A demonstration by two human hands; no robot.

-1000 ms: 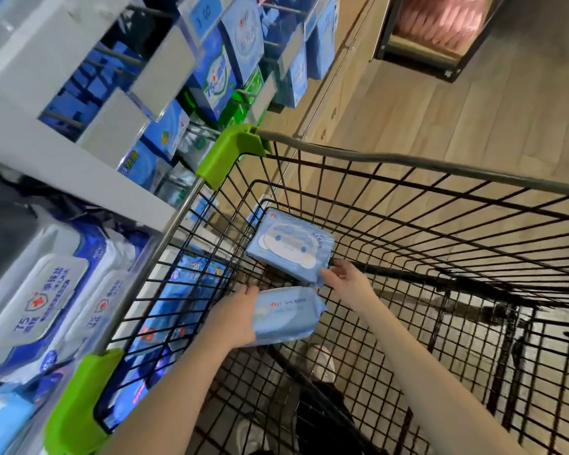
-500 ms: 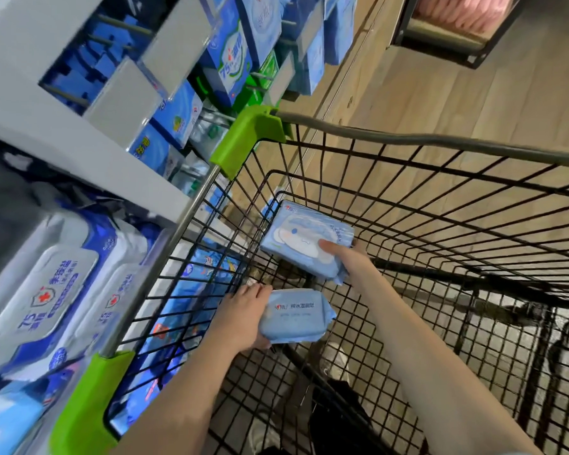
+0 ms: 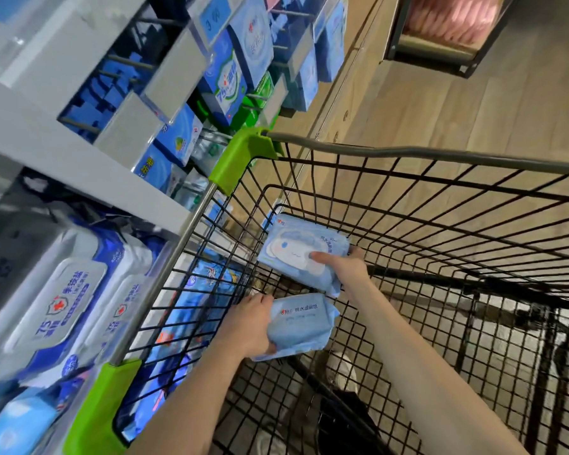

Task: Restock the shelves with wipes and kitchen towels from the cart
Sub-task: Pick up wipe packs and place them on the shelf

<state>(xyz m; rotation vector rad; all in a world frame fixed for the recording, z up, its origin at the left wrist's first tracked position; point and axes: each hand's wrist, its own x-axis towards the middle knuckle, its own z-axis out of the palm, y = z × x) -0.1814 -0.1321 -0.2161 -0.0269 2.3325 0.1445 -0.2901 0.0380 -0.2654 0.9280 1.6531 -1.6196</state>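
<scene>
Both my hands are inside the black wire cart point(image 3: 440, 205). My right hand point(image 3: 349, 269) grips a light blue wipes pack with a white cartoon flap point(image 3: 296, 247), thumb on its face. Just below it, my left hand point(image 3: 252, 326) holds a second light blue wipes pack point(image 3: 301, 325) by its left end. Both packs are lifted above the cart floor, one over the other, and do not touch. The shelves point(image 3: 79, 165) stand directly left of the cart, filled with blue and white wipes packs point(image 3: 63, 300).
Green plastic corners point(image 3: 240, 162) cap the cart's left rim, which runs close along the shelf edge. Hanging blue and green packs point(image 3: 234, 77) fill the upper shelf pegs. Wooden floor point(image 3: 473, 110) lies beyond the cart; a dark rack with pink goods point(image 3: 447, 24) stands at top right.
Both hands have risen a little inside the cart with their packs. My right hand went from touching the cartoon pack's edge to gripping it with the thumb on top.
</scene>
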